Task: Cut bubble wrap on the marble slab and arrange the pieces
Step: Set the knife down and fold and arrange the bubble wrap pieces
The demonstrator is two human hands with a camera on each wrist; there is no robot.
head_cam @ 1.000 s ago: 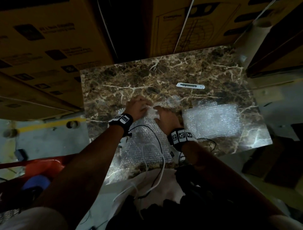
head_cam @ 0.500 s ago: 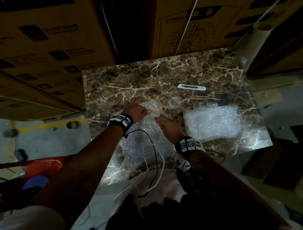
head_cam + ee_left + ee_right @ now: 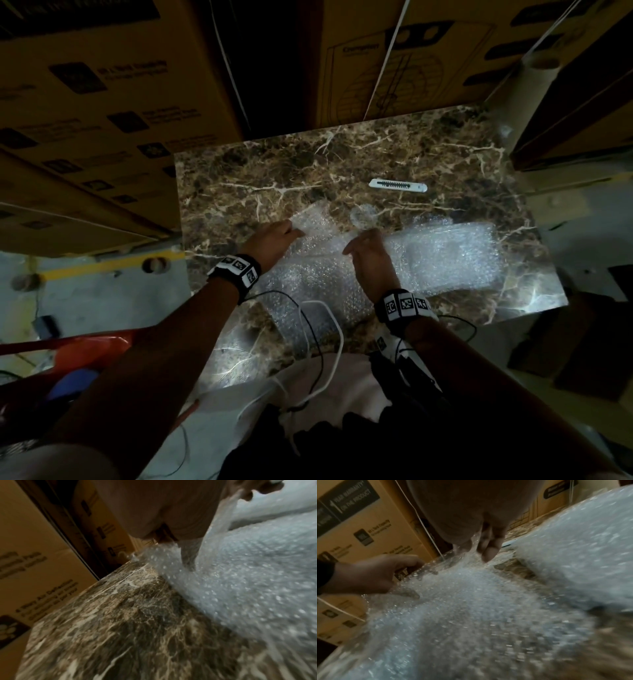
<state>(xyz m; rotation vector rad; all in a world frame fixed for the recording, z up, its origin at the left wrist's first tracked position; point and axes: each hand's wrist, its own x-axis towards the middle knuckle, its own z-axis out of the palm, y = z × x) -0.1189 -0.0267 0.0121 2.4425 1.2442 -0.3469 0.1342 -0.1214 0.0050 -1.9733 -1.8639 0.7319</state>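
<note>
Bubble wrap (image 3: 318,270) is pinched at its far edge in our left hand (image 3: 274,240) and right hand (image 3: 368,255) (both lifting it), the rest trailing across the marble slab (image 3: 308,171) below.

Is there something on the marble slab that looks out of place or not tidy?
Only slightly. The bubble wrap sheet held by the left hand and right hand lies askew, its far edge lifted and crumpled, overlapping the neat folded piece. The white cutter lies apart on the marble slab. Nothing looks damaged.
</note>
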